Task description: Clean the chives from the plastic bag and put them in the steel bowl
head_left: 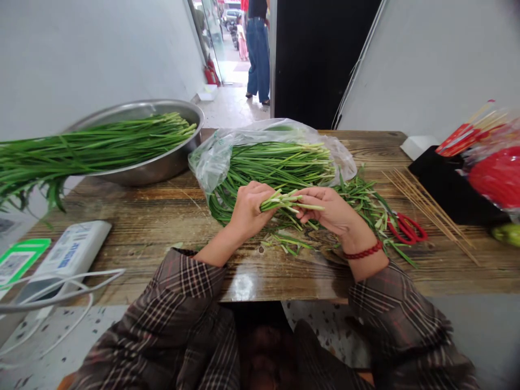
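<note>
My left hand (252, 208) is closed around a small bunch of garlic chives (280, 201), its pale cut ends sticking out to the right. The fingers of my right hand (325, 208) pinch at those pale ends, with one stalk lying across them. Just behind both hands a larger heap of garlic chives (280, 162) lies on a clear plastic bag (211, 162), pale ends to the right. Below the hands, loose trimmed bits (290, 244) are scattered on the wooden table (162, 276). My right fingertips are partly hidden by the stalks.
A steel basin (162, 168) full of chives stands back left. Left front are a white device (81, 244) and cables. On the right lie leafy scraps (361, 195), red-handled scissors (408, 228), thin wooden skewers (434, 211) and a black box (442, 189). A person (258, 54) stands at the doorway.
</note>
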A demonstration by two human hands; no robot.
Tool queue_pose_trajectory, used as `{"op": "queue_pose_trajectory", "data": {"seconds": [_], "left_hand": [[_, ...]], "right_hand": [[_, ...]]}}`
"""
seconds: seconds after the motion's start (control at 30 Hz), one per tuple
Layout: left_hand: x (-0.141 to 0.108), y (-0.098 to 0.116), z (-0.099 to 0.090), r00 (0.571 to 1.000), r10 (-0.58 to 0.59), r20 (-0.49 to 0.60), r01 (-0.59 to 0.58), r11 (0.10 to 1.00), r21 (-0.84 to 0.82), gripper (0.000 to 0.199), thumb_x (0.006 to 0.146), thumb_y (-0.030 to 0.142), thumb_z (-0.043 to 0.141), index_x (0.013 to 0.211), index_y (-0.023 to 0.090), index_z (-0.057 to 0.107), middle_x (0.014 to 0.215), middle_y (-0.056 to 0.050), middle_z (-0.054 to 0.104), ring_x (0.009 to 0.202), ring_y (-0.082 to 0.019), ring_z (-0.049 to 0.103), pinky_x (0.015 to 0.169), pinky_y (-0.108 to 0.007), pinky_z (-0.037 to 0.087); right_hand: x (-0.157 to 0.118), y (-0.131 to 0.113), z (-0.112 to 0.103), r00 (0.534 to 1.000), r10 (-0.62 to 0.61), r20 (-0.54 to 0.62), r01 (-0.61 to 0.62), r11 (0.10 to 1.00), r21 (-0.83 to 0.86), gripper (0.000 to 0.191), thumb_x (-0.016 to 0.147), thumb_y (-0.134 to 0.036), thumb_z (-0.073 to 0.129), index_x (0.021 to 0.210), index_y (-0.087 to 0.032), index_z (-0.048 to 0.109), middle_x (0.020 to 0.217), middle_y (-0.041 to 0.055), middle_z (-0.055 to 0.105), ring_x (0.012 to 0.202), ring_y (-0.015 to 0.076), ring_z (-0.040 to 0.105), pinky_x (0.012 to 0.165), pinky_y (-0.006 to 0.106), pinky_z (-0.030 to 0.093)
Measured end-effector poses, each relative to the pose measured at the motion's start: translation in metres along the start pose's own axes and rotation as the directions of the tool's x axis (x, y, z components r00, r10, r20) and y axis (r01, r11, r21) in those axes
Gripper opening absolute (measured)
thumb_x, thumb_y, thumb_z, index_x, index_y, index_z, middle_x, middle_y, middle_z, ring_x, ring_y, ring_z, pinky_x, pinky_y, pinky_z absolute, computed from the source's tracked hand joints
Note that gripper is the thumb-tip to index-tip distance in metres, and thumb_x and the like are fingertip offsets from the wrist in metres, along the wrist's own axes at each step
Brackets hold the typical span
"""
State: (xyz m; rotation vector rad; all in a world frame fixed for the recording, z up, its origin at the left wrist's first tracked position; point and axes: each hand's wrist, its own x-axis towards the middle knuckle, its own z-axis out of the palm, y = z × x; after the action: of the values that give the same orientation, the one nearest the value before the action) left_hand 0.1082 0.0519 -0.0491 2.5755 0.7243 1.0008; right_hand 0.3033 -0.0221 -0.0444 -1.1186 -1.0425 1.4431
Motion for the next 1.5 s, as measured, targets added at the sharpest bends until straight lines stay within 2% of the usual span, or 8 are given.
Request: {"op": "queue_pose_trajectory", "data": {"seconds": [0.23,0.37,0.5,0.73,0.97,1.27,1.4,1.5], "left_hand": [[-0.002,-0.003,0.000,0.977,-0.215,0.012,0.215,0.976,-0.023,0.030,0.086,0.033,0.059,0.061,0.017,0.058,0.059,-0.001,0.055,0.060,-0.015,0.051,0.059,-0.027,0.034],[-0.002,-0.003,0.001,0.978,-0.206,0.025,0.206,0.978,-0.020,0.024,0.085,0.031,0.059,0.066,0.018,0.063,0.061,-0.001,0.058,0.063,-0.015,0.052,0.060,-0.027,0.035],[-0.001,-0.001,0.001,0.989,-0.147,-0.023,0.147,0.989,0.032,0.025,0.085,0.034,0.060,0.066,0.018,0.066,0.061,-0.001,0.060,0.067,-0.016,0.054,0.064,-0.027,0.037],[-0.002,-0.001,0.002,0.972,-0.231,-0.042,0.214,0.947,-0.239,0.022,0.086,0.033,0.059,0.075,0.016,0.068,0.067,0.000,0.063,0.063,-0.014,0.057,0.062,-0.025,0.041],[-0.002,-0.013,0.000,0.835,-0.506,-0.215,0.369,0.806,-0.463,0.025,0.083,0.039,0.063,0.080,0.015,0.066,0.065,0.000,0.063,0.066,-0.014,0.060,0.064,-0.025,0.048],[-0.001,0.002,-0.001,0.914,-0.400,-0.066,0.321,0.815,-0.482,0.028,0.082,0.040,0.064,0.089,0.015,0.073,0.094,-0.008,0.075,0.088,-0.022,0.068,0.083,-0.033,0.053],[-0.001,0.004,-0.001,0.938,-0.335,0.084,0.336,0.831,-0.443,0.028,0.084,0.038,0.061,0.077,0.014,0.072,0.081,-0.006,0.074,0.077,-0.020,0.068,0.077,-0.030,0.053],[-0.001,0.003,0.001,0.952,-0.288,0.106,0.306,0.855,-0.419,0.025,0.084,0.036,0.061,0.083,0.014,0.071,0.084,-0.005,0.074,0.079,-0.020,0.067,0.078,-0.030,0.052]], "right_hand": [[0.006,0.009,-0.003,0.947,-0.322,-0.026,0.295,0.894,-0.338,0.024,0.074,-0.036,0.074,0.093,-0.021,0.073,0.085,0.0040,0.072,0.071,0.0135,0.062,0.064,0.028,0.050],[0.011,0.015,-0.001,0.823,-0.561,-0.089,0.400,0.684,-0.610,0.012,0.077,-0.030,0.070,0.082,-0.020,0.074,0.086,0.0054,0.072,0.078,0.0167,0.064,0.075,0.033,0.050],[0.013,0.016,0.003,0.791,-0.610,-0.041,0.435,0.609,-0.664,0.012,0.080,-0.029,0.067,0.078,-0.020,0.073,0.082,0.0051,0.072,0.076,0.0167,0.065,0.074,0.032,0.050],[0.012,0.013,-0.004,0.822,-0.520,-0.232,0.352,0.784,-0.511,0.019,0.078,-0.037,0.069,0.076,-0.019,0.072,0.071,0.0011,0.068,0.064,0.0126,0.058,0.061,0.027,0.044],[0.008,0.001,-0.022,0.707,-0.471,-0.528,0.325,0.879,-0.349,0.027,0.077,-0.045,0.067,0.076,-0.018,0.069,0.065,0.0004,0.065,0.057,0.0098,0.055,0.052,0.023,0.041],[0.004,0.011,0.009,0.852,-0.477,-0.216,0.337,0.816,-0.470,0.022,0.082,-0.037,0.065,0.091,-0.019,0.074,0.075,0.0030,0.073,0.067,0.0156,0.067,0.062,0.028,0.051],[0.004,0.015,0.015,0.807,-0.573,-0.146,0.391,0.702,-0.596,0.021,0.087,-0.033,0.060,0.095,-0.020,0.073,0.077,0.0032,0.073,0.065,0.0153,0.066,0.061,0.028,0.050],[0.004,0.016,0.019,0.705,-0.709,-0.002,0.436,0.436,-0.787,0.019,0.091,-0.029,0.055,0.091,-0.018,0.071,0.082,0.0059,0.073,0.074,0.0175,0.066,0.069,0.030,0.050]]}}
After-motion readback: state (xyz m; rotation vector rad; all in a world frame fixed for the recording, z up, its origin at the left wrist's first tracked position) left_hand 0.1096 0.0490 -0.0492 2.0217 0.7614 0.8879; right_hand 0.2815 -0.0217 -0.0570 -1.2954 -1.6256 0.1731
